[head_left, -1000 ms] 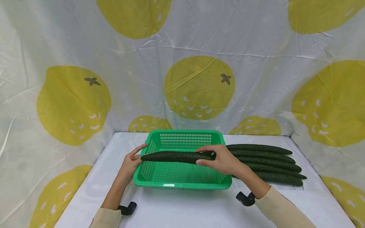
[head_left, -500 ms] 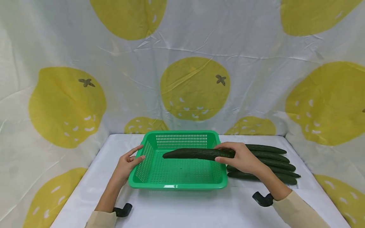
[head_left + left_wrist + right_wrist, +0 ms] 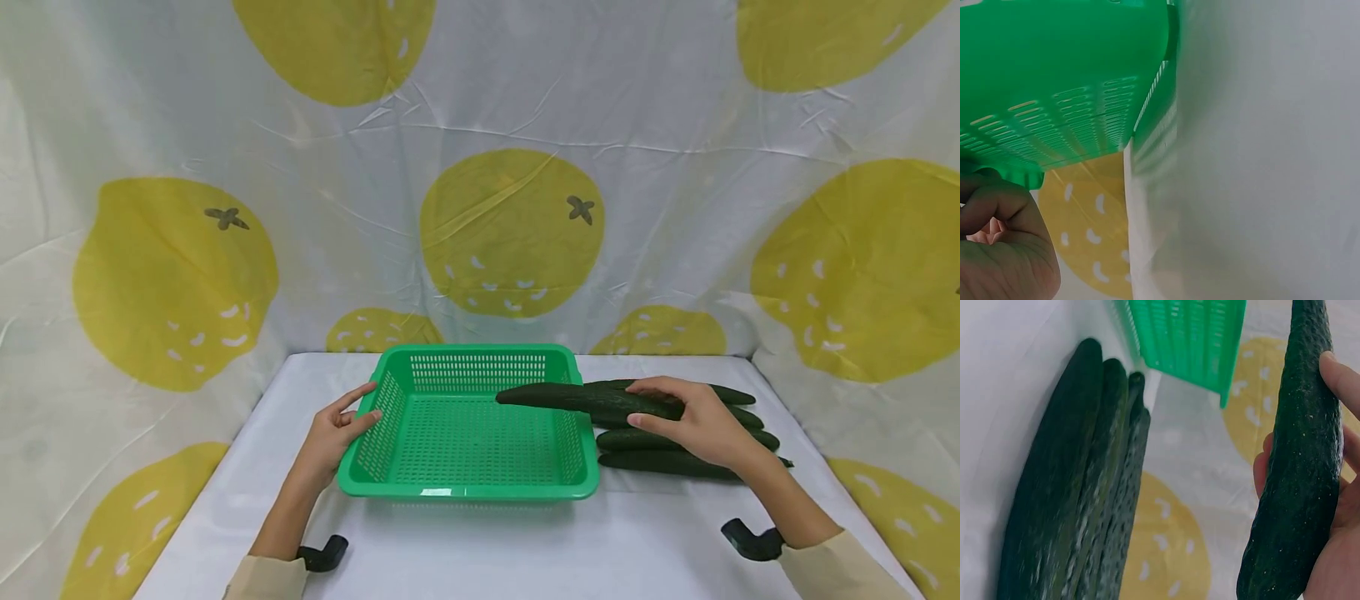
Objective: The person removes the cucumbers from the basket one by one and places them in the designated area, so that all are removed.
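Note:
My right hand (image 3: 693, 419) grips a long dark green cucumber (image 3: 555, 396) near its right end. The cucumber's tapered left end hangs over the right rim of a green plastic basket (image 3: 467, 490). In the right wrist view, thumb and fingers wrap around the held cucumber (image 3: 1300, 469), raised apart from a row of several cucumbers (image 3: 1054, 481). At the basket's left side, my left hand (image 3: 330, 433) holds the rim, thumb on top. The left wrist view shows that hand (image 3: 1007, 244) with curled fingers at the basket's slotted wall (image 3: 1079, 112).
Several cucumbers (image 3: 660, 463) lie side by side on the white-covered table (image 3: 480, 550), just right of the basket. A white cloth backdrop (image 3: 360, 275) with yellow fruit prints rises behind the table. Inside the basket only its perforated floor shows.
My right hand has carried the cucumber rightward, from across the basket to over the row of cucumbers. My left hand has moved from beside the cucumber's tip to holding just the rim.

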The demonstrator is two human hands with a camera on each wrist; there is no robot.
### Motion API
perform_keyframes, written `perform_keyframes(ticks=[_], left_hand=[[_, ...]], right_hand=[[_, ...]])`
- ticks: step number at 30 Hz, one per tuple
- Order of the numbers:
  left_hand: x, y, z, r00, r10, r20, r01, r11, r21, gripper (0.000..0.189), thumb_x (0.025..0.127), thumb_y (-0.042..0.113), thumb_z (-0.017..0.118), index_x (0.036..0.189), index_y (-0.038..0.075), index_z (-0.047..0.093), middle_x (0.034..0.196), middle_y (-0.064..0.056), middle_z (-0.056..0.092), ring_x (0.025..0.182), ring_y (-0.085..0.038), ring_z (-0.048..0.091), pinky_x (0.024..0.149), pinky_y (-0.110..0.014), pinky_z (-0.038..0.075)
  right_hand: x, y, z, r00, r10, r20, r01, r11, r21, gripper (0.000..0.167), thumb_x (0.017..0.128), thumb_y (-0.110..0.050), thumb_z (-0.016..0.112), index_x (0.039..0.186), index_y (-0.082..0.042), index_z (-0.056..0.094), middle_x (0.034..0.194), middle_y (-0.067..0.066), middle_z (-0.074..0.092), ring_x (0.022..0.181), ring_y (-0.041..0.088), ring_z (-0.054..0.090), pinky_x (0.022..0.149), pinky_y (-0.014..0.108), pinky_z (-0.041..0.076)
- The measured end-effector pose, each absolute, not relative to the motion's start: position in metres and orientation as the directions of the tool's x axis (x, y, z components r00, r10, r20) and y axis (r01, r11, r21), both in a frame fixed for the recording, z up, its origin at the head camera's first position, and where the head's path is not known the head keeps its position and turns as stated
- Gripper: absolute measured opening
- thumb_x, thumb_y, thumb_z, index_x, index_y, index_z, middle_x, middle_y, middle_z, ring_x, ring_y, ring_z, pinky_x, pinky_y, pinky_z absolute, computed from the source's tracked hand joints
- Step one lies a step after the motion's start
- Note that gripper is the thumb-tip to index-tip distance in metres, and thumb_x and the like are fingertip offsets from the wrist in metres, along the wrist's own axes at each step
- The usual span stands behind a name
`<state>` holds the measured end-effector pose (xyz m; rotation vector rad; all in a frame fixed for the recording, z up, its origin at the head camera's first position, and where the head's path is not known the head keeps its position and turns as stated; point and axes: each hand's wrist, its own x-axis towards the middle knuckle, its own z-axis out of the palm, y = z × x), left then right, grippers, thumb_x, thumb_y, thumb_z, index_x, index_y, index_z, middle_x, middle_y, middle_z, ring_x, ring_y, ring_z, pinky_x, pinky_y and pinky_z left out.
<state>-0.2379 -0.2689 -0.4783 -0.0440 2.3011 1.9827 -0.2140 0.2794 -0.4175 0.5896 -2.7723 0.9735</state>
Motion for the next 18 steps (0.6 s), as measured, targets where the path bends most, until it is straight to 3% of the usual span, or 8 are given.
perform_keyframes(ticks=[5, 8, 12, 18], left_hand=[[-0.238, -0.269, -0.478, -0.994, 0.045, -0.097, -0.090, 0.148, 0.985, 0.067, 0.096, 0.029, 0.076, 0.156, 0.021, 0.046, 0.093, -0.011, 0.076, 0.077, -0.022, 0.077, 0.068, -0.037, 0.063], [-0.238, -0.269, -0.479, -0.995, 0.042, -0.094, -0.087, 0.147, 0.985, 0.066, 0.096, 0.028, 0.076, 0.155, 0.021, 0.047, 0.086, -0.009, 0.075, 0.074, -0.021, 0.076, 0.067, -0.036, 0.063], [-0.238, -0.269, -0.479, -0.995, 0.041, -0.093, -0.086, 0.159, 0.984, 0.065, 0.096, 0.028, 0.076, 0.154, 0.021, 0.048, 0.077, -0.005, 0.070, 0.070, -0.018, 0.074, 0.066, -0.035, 0.063], [-0.239, -0.270, -0.479, -0.994, 0.033, -0.102, -0.094, 0.187, 0.978, 0.065, 0.096, 0.032, 0.076, 0.154, 0.023, 0.048, 0.074, -0.002, 0.065, 0.067, -0.017, 0.071, 0.065, -0.033, 0.062]], right_hand=[[-0.208, 0.304, -0.421, -0.926, -0.282, 0.252, -0.377, 0.747, -0.548, 0.040, 0.094, -0.041, 0.076, 0.132, -0.031, 0.068, 0.136, 0.000, 0.068, 0.119, 0.024, 0.065, 0.095, 0.038, 0.053], [-0.203, 0.319, -0.425, -0.929, -0.270, 0.254, -0.367, 0.763, -0.532, 0.040, 0.092, -0.040, 0.078, 0.130, -0.033, 0.068, 0.133, -0.004, 0.069, 0.116, 0.007, 0.063, 0.093, 0.028, 0.051], [-0.194, 0.338, -0.432, -0.935, -0.252, 0.251, -0.349, 0.782, -0.516, 0.040, 0.090, -0.039, 0.080, 0.128, -0.034, 0.068, 0.128, -0.006, 0.069, 0.110, -0.014, 0.053, 0.089, 0.024, 0.051], [-0.177, 0.361, -0.442, -0.943, -0.246, 0.225, -0.331, 0.775, -0.538, 0.039, 0.090, -0.034, 0.081, 0.127, -0.033, 0.069, 0.127, -0.005, 0.068, 0.109, -0.016, 0.051, 0.084, 0.022, 0.051]])
